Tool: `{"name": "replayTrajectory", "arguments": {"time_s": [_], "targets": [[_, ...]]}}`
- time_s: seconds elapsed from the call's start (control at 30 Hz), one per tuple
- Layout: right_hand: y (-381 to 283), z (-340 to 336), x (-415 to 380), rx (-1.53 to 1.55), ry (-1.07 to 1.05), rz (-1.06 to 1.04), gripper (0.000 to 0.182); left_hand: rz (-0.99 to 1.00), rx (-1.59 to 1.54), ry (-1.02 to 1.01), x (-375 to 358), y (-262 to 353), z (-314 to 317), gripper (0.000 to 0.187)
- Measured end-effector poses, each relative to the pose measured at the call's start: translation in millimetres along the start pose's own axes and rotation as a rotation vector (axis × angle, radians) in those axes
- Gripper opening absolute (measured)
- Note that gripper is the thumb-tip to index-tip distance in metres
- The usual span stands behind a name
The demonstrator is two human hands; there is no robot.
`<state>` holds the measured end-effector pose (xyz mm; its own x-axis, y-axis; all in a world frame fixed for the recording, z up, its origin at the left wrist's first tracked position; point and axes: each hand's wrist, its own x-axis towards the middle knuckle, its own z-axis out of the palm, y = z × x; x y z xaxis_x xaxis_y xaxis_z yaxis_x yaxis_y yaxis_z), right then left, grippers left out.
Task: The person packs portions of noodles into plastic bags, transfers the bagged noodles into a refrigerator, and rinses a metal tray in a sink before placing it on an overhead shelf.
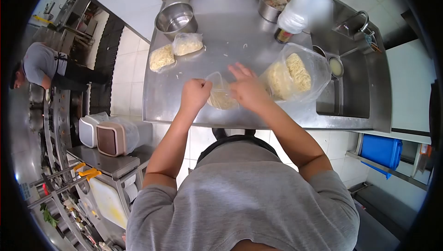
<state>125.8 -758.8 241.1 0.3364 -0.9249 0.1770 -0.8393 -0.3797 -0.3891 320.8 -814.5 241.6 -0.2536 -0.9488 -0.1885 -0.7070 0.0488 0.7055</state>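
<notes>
A small clear plastic bag of noodles (220,99) lies on the steel counter (217,59) right in front of me. My left hand (196,95) is closed on the bag's upper left edge, fingers pinched together. At the bag's right side is my right hand (248,86), its fingers spread and slightly blurred. Just beyond that hand stands a large open clear bag (318,73) with blocks of noodles (299,72) inside. Two filled noodle bags, one at the left (162,58) and another beside it (188,44), rest farther back.
Behind the filled bags sits a steel pot (176,20). A second pot (274,4) with food and a roll of white plastic bags (301,8) occupy the back right. The sink (344,95) is at the right. Across the kitchen, a person (48,66) bends over.
</notes>
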Motion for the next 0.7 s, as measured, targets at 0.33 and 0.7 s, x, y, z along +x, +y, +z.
{"name": "replayTrajectory", "arguments": {"time_s": [0.33, 0.7], "targets": [[-58.8, 80.2, -43.5, 0.714, -0.014, 0.439, 0.129, -0.200, -0.532, -0.197, -46.0, -31.4, -35.9, 0.027], [-65.2, 137.0, -0.2, 0.911, 0.280, 0.466, 0.097, -0.162, -0.929, -0.411, -61.7, -50.8, -47.5, 0.027]]}}
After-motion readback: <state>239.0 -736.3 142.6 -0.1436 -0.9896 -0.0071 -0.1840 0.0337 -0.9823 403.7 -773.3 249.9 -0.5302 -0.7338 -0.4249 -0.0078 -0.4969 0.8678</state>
